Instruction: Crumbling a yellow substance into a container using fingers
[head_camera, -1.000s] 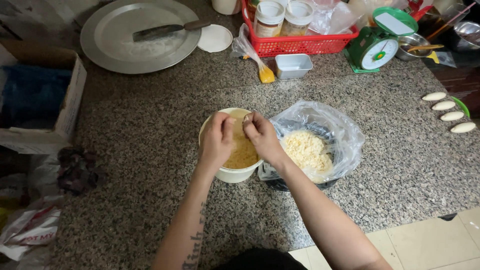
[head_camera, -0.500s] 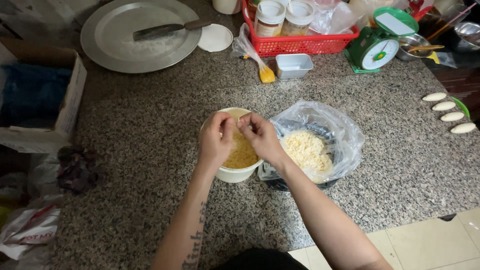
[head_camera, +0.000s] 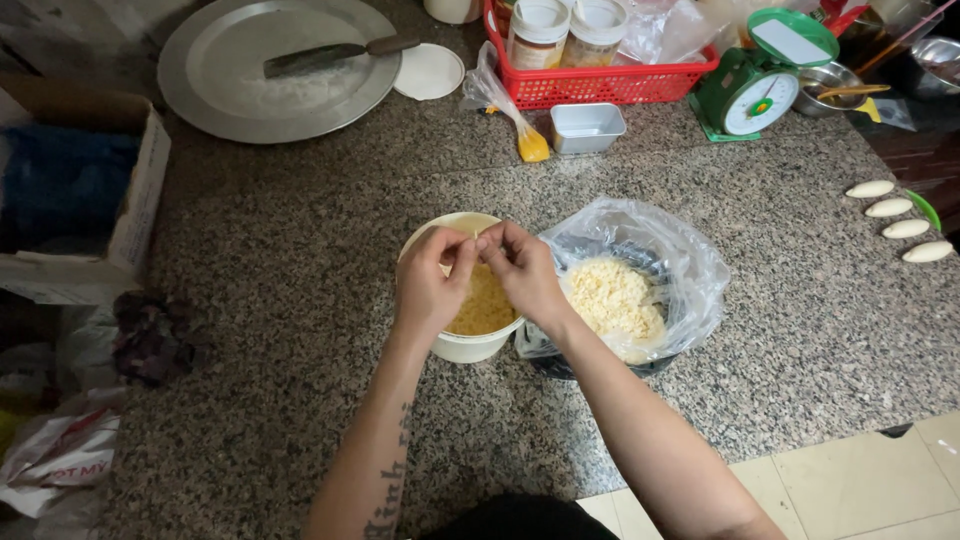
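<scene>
Cream bowl sits near the middle of the granite worktop, partly filled with yellow shredded filling, and both hands meet right above it. Left hand and right hand have their fingertips drawn together and touching, pinching something small and pale between them over the bowl; what it is cannot be told, since it is mostly hidden by the fingers. Just beside the bowl on the right, touching it, a clear plastic bag lies open over a dark dish, holding a heap of paler shredded stuff. Farther back a round metal tray carries a knife, with a small white lid at its edge. A red basket holds jars, a small tied bag of yellow paste and a little metal tin lie in front of it, and a green kitchen scale stands to its right. Four pale shaped dough pieces lie in a row on the far right. At the left edge a cardboard box rests on the worktop.
</scene>
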